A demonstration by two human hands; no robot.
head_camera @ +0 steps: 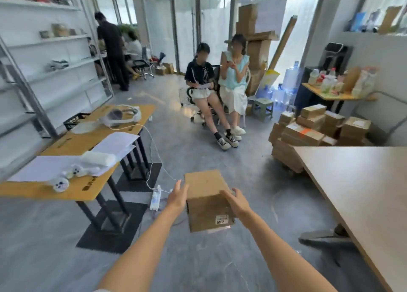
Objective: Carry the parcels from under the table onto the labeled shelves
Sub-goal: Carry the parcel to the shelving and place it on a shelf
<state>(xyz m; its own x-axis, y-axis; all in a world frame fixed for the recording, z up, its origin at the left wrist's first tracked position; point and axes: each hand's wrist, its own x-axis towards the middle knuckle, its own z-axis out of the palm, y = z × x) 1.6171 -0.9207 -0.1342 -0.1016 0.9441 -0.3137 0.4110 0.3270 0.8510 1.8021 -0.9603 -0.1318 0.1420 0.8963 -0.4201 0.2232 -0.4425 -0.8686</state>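
Box (207, 200) is up in front of the chest, pinched between both palms; left hand (178, 196) flat on its left side, right hand (236, 201) curled over the top right edge, probably to keep it level while walking; shelves (50, 56) sit off left, well apart.

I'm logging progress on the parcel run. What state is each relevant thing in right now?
Parcel: closed, held in the air between both hands, label facing the camera.
Left hand: open, flat against the parcel's left side.
Right hand: fingers over the parcel's right edge.
Parcel stack: on the floor, not yet shelved.
White shelves: mostly bare, a few small items.
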